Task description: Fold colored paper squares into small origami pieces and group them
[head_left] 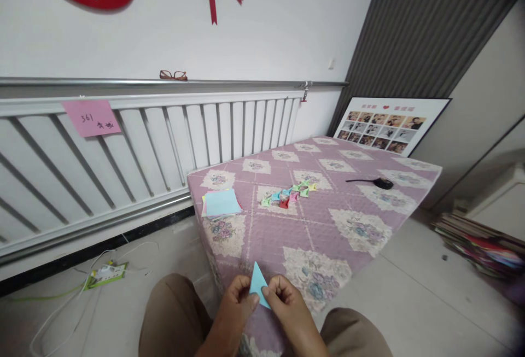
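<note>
A small light-blue paper (258,283), folded to a pointed triangle, is held just above the near edge of the cloth-covered table. My left hand (237,305) pinches its left side between thumb and curled fingers. On its right side, my right hand (287,302) grips the lower edge the same way. A stack of square coloured sheets (222,203), light blue on top, lies at the table's left edge. Several small folded paper pieces (284,196) in green, blue, pink, red and yellow are grouped near the middle.
The purple floral tablecloth (305,231) covers the table. A black long-handled object (382,183) lies at its right. A white radiator (205,133) runs behind, with glasses (173,75) on the pipe above. A photo board (381,127) stands at the far end.
</note>
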Available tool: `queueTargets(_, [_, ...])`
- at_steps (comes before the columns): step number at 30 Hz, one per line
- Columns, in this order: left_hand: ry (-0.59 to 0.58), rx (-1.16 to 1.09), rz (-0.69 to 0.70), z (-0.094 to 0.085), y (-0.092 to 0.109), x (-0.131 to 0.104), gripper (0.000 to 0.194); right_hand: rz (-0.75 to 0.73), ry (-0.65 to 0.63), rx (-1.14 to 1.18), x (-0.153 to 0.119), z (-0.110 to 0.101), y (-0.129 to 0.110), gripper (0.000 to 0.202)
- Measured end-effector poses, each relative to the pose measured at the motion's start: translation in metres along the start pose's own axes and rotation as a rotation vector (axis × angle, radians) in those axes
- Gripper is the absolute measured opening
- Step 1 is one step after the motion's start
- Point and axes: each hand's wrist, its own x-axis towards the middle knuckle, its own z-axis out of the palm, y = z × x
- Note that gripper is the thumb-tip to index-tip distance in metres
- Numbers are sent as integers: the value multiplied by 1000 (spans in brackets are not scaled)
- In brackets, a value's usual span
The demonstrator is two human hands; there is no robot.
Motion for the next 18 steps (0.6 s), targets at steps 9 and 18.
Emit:
queueTargets(9, [37, 28, -22, -2, -9, 4, 29, -11, 63, -2, -1, 4, 2, 34])
queueTargets(18, [28, -21, -82, -3, 6, -4, 39, 0, -29, 99, -5, 4, 2, 41])
